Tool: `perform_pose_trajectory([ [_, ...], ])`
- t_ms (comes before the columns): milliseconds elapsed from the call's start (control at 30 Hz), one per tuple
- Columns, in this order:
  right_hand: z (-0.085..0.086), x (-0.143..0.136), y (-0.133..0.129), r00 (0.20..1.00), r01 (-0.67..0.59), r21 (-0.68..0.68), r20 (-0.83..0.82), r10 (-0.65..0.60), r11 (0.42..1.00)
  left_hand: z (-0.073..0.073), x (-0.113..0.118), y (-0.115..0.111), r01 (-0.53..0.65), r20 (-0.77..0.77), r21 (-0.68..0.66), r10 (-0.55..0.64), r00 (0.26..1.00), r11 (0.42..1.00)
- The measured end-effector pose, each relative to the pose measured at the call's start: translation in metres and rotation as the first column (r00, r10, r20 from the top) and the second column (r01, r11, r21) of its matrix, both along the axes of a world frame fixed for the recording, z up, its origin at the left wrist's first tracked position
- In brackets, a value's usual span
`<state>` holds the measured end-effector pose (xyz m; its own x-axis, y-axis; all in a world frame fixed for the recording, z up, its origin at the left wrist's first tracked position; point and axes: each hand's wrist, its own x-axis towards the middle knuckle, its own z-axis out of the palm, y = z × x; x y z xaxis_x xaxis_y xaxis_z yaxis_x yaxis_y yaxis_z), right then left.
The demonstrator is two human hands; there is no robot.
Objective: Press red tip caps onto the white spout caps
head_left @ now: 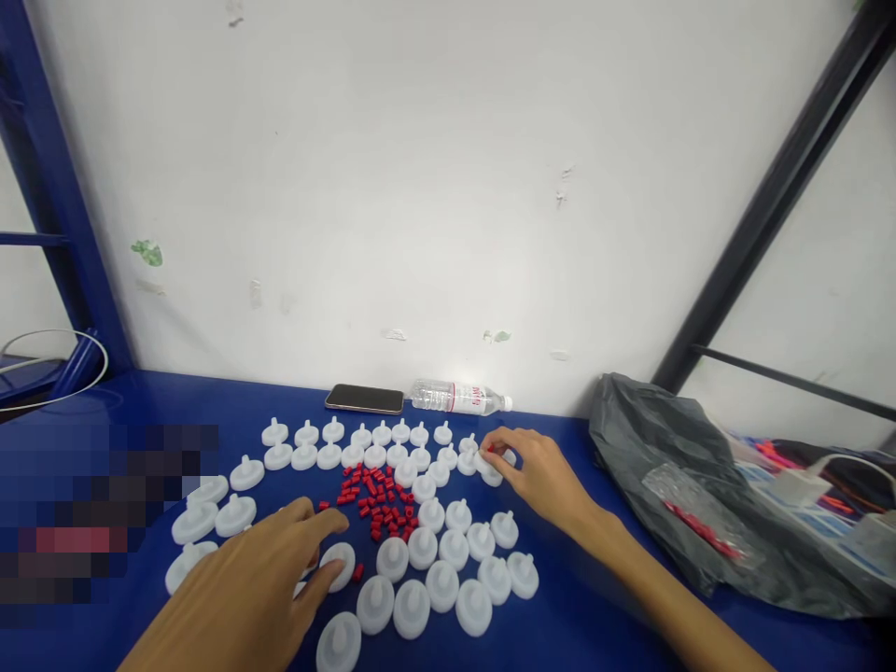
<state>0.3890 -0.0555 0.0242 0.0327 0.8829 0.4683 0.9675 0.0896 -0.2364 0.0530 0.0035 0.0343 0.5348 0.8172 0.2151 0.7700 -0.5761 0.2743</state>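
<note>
Many white round plastic discs with a short upright nozzle [412, 609] stand in rows on the blue tabletop [574, 616]. Among them lies a loose pile of small red tubular caps [382, 504]. At the far right of the rows, my right hand [528, 467] pinches a small red cap [490, 449] over a white disc, its fingertips partly hiding both. My left hand [273, 569] hovers low at the front left, thumb and index finger apart beside a white disc [338, 567]. A single red cap [358, 572] lies just right of that disc.
A phone [365, 399] and a clear water bottle [458, 397] lie along the wall. To the right, a dark grey plastic bag [651, 448] spreads out under a clear bag of red pieces [704, 523]. A white charger [802, 487] is beyond it. Blue metal posts [66, 187] rise at left.
</note>
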Motion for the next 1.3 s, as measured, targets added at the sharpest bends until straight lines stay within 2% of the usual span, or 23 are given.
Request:
perform_pose_trajectory([
  [67,0.000,-0.002,0.000,1.000,-0.005,0.007,0.008,0.005,1.000,0.013,0.006,-0.002,0.007,-0.165,-0.126,-0.028,0.986,0.992],
  [133,-0.001,-0.004,-0.001,1.000,-0.022,0.018,0.014,0.021,1.000,0.020,0.010,-0.004,0.009,-0.228,-0.175,-0.049,0.972,0.985],
  [300,0.001,-0.009,0.000,0.995,-0.101,0.016,0.031,0.100,0.995,0.016,0.009,-0.003,0.004,-0.249,-0.198,-0.054,0.967,0.980],
  [400,0.002,-0.010,-0.001,0.992,-0.125,0.012,0.036,0.125,0.992,0.011,0.004,-0.002,0.024,-0.173,-0.160,-0.052,0.984,0.987],
  [500,0.002,-0.012,-0.002,0.989,-0.144,0.018,0.047,0.143,0.989,0.006,0.000,-0.003,0.037,-0.032,-0.092,-0.040,0.999,0.995],
  [667,0.000,-0.014,-0.004,0.977,-0.196,-0.005,0.082,0.196,0.981,0.000,-0.001,-0.007,0.042,0.145,-0.046,-0.035,0.989,0.998],
  [767,0.004,-0.015,-0.005,0.978,-0.202,0.032,0.065,0.199,0.979,0.005,0.003,-0.012,0.111,0.238,-0.060,-0.094,0.967,0.992],
  [867,0.014,-0.023,-0.013,0.972,-0.231,0.126,0.065,0.224,0.965,0.015,0.008,-0.020,0.147,0.331,-0.074,-0.115,0.937,0.986],
  [967,0.025,-0.040,-0.027,0.941,-0.330,0.192,0.138,0.308,0.924,0.022,0.015,-0.028,0.137,0.401,-0.070,-0.098,0.911,0.988],
  [1033,0.028,-0.054,-0.036,0.890,-0.446,0.195,0.200,0.410,0.874,0.023,0.020,-0.030,0.178,0.427,-0.067,-0.133,0.894,0.982],
  [1167,0.022,-0.075,-0.043,0.799,-0.591,0.194,0.273,0.536,0.783,0.016,0.029,-0.033,0.337,0.468,-0.066,-0.269,0.842,0.939],
  [1300,0.015,-0.080,-0.040,0.765,-0.632,0.174,0.295,0.572,0.756,0.007,0.039,-0.041,0.378,0.505,-0.016,-0.319,0.802,0.926],
])
